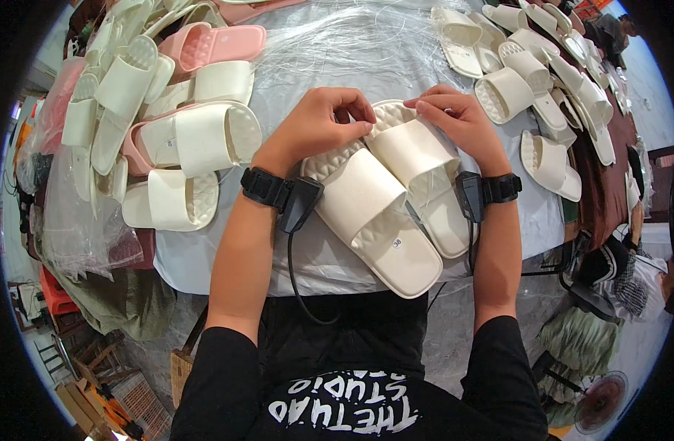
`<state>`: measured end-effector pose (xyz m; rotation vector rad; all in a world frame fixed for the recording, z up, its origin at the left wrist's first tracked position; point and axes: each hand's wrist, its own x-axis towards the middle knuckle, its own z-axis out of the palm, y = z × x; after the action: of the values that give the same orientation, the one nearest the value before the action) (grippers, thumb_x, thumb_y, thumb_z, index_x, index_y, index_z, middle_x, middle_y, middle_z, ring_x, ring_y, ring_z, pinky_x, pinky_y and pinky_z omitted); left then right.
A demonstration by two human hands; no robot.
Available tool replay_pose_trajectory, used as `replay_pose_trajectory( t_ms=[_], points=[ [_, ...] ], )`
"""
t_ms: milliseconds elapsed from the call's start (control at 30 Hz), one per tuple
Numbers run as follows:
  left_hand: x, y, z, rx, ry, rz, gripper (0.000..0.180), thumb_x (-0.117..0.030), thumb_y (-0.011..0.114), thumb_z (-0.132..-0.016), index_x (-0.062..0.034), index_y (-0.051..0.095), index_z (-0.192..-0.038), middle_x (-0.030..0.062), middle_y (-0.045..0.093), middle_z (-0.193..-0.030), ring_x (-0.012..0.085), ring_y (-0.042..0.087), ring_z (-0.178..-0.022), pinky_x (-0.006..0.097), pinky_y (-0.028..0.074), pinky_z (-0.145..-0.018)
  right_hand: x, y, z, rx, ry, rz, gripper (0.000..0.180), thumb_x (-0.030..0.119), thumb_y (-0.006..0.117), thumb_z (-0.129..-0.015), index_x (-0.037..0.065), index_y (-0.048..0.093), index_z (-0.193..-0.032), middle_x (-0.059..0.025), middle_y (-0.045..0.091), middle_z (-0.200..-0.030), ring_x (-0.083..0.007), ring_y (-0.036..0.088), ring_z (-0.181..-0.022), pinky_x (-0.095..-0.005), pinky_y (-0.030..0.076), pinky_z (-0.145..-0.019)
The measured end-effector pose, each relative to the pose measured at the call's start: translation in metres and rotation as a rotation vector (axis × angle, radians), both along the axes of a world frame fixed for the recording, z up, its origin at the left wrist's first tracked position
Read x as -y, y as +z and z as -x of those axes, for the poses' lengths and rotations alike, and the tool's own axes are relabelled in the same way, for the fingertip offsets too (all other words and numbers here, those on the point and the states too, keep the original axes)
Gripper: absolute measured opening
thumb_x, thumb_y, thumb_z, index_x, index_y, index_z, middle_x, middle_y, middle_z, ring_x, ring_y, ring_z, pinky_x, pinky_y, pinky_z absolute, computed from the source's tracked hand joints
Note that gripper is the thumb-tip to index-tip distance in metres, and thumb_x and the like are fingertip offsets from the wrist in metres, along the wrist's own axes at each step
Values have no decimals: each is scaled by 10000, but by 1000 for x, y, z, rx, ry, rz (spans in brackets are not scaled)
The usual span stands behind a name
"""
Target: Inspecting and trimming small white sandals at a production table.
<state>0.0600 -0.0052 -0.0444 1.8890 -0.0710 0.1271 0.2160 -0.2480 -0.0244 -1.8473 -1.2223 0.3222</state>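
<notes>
Where two cream slippers (362, 192) lie on the table (186, 261), long axes slanting away leftward, the farther slipper's (419, 151) tip sits between left hand (323, 123) and right hand (460, 121) — near both, fingers bunched at its rim — whether clamped, I cannot tell.

Numbered sticker (397, 242) on slipper (366, 197), lettered shirt (348, 403)
</notes>
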Motion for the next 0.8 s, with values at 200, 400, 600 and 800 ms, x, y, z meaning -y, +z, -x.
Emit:
replay_pose_trajectory(
  t_ms=[200, 400, 600, 800],
  points=[
    [1, 2, 0, -2, 4, -1, 114, -105, 785, -894, -36, 756, -979, -48, 703, -838, 25, 567, -723, 206, 451, -671, 2, 2, 3, -169, -115, 63, 243, 220, 725, -1016, 49, 817, -1162, -13, 707, -963, -78, 606, -874, -246, 479, -760],
    [1, 3, 1, 9, 6, -16, 124, -110, 784, -892, -42, 758, -992, -51, 700, -834, 21, 550, -710, 204, 436, -659, 1, -2, 1, -47, -58, -13, 233, 224, 749, -998, 60, 821, -1146, 25, 678, -919, -63, 527, -766, -243, 426, -678],
    [2, 2, 1, -8, 10, 2, 131, -101, 784, -891, -46, 758, -1007, -60, 689, -827, 19, 550, -711, 202, 441, -663, 4, 0, 1, -74, -130, 79, 222, 217, 738, -1004, 63, 830, -1135, 32, 673, -904, -65, 504, -783, -246, 396, -670],
    [2, 1, 1, 5, 15, -15, 125, -96, 785, -889, -49, 763, -1003, -61, 692, -832, 18, 548, -709, 199, 445, -662, -1, -4, -1, -63, -96, -87, 227, 236, 732, -1007, 76, 833, -1132, 12, 711, -941, -88, 512, -786, -254, 406, -692]
  ],
)
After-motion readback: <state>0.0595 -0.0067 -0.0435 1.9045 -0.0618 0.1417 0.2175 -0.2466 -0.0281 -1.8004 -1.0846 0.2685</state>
